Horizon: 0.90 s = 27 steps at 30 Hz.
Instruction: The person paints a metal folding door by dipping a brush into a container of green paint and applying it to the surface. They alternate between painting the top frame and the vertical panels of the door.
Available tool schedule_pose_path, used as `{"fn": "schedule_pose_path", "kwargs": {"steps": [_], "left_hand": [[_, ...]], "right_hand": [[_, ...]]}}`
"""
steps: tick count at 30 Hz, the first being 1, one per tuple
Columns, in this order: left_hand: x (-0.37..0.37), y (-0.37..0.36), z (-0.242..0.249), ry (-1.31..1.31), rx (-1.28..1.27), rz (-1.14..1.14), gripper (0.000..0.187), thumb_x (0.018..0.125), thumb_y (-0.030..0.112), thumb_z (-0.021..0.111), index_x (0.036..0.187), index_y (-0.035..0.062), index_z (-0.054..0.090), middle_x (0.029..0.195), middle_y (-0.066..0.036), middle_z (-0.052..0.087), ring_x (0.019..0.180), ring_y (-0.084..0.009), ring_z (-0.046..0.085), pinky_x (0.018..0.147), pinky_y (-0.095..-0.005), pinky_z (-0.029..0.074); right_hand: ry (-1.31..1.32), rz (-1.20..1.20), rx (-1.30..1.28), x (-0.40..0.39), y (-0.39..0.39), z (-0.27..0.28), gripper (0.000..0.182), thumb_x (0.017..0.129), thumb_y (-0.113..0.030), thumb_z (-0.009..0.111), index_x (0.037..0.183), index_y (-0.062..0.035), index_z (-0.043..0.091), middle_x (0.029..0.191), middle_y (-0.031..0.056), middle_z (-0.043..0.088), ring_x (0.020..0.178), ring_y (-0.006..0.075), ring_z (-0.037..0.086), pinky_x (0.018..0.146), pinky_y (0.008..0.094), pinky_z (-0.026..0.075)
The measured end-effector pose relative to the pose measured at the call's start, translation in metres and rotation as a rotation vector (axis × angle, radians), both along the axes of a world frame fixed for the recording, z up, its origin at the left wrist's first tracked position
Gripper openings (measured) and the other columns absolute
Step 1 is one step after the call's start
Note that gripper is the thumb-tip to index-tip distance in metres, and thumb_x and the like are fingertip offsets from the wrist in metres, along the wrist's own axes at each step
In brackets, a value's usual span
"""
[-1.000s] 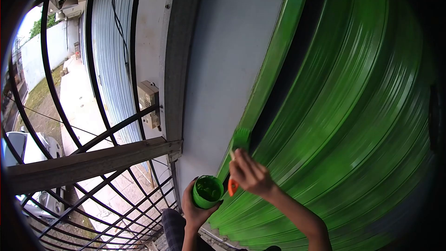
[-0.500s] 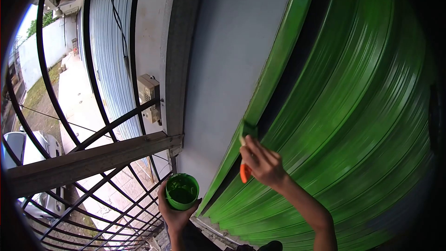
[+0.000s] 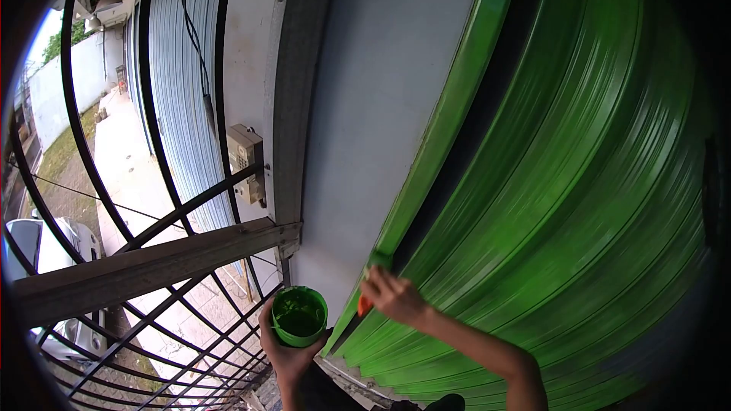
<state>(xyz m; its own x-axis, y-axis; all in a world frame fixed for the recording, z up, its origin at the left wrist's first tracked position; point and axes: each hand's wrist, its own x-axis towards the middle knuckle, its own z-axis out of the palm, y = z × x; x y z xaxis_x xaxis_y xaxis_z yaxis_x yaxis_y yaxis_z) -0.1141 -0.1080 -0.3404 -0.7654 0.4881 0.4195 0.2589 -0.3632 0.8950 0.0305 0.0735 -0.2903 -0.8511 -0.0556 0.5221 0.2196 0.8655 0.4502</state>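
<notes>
Bristly paintbrush (image 3: 373, 274) against glossy ribbed green shutter (image 3: 563, 205).

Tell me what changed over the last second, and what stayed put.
The right hand drew the paintbrush up the green frame edge, then back down; it now sits lower on the edge than half a second ago. The left hand carried the green paint cup leftward early on, then held it there. Both grips are unchanged, and the green shutter and metal grille look the same.
</notes>
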Motion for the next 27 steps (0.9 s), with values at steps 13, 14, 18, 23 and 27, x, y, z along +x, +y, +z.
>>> {"fn": "schedule_pose_path", "kwargs": {"steps": [13, 14, 18, 23, 27], "left_hand": [[0.006, -0.001, 0.007, 0.008, -0.011, -0.046, 0.091, 0.047, 0.010, 0.086, 0.125, 0.0006, 0.038, 0.114, -0.013, 0.052, 0.104, -0.0228, 0.055, 0.092, -0.0332, 0.045], [0.005, -0.002, 0.006, 0.016, -0.003, -0.046, 0.091, 0.047, 0.010, 0.086, 0.125, 0.0007, 0.038, 0.114, -0.013, 0.053, 0.104, -0.0226, 0.055, 0.091, -0.0333, 0.045], [0.004, -0.007, 0.017, -0.051, 0.016, -0.043, 0.091, 0.048, 0.010, 0.085, 0.125, 0.0009, 0.038, 0.113, -0.013, 0.053, 0.104, -0.0222, 0.055, 0.091, -0.0340, 0.046], [-0.003, -0.010, 0.009, 0.037, -0.009, 0.050, 0.091, 0.048, 0.010, 0.084, 0.126, 0.0012, 0.038, 0.115, -0.013, 0.052, 0.104, -0.0228, 0.055, 0.091, -0.0346, 0.046], [-0.002, -0.009, 0.008, 0.002, -0.007, 0.040, 0.092, 0.048, 0.011, 0.083, 0.127, 0.0017, 0.038, 0.115, -0.013, 0.051, 0.105, -0.0234, 0.055, 0.092, -0.0349, 0.046]], "right_hand": [[0.148, -0.114, 0.363, -0.026, -0.009, 0.082, 0.006, 0.083, -0.005, 0.054, 0.085, 0.0003, 0.053, 0.087, 0.0302, 0.060, 0.078, 0.0336, 0.066, 0.065, 0.0328, 0.057], [0.089, -0.133, 0.345, -0.027, -0.008, 0.050, 0.008, 0.082, -0.006, 0.055, 0.084, 0.0011, 0.053, 0.087, 0.0306, 0.060, 0.077, 0.0331, 0.066, 0.064, 0.0324, 0.056], [-0.082, -0.102, 0.133, -0.025, -0.015, -0.011, 0.010, 0.078, -0.007, 0.056, 0.080, 0.0004, 0.050, 0.080, 0.0277, 0.060, 0.071, 0.0292, 0.065, 0.057, 0.0304, 0.055], [-0.068, -0.224, 0.030, -0.035, -0.008, 0.059, 0.010, 0.082, -0.006, 0.056, 0.085, -0.0002, 0.048, 0.072, 0.0178, 0.057, 0.059, 0.0239, 0.065, 0.044, 0.0297, 0.054], [-0.018, -0.297, 0.017, -0.042, -0.008, 0.157, 0.009, 0.084, -0.007, 0.054, 0.086, -0.0009, 0.049, 0.071, 0.0152, 0.057, 0.055, 0.0226, 0.064, 0.040, 0.0277, 0.054]]}}
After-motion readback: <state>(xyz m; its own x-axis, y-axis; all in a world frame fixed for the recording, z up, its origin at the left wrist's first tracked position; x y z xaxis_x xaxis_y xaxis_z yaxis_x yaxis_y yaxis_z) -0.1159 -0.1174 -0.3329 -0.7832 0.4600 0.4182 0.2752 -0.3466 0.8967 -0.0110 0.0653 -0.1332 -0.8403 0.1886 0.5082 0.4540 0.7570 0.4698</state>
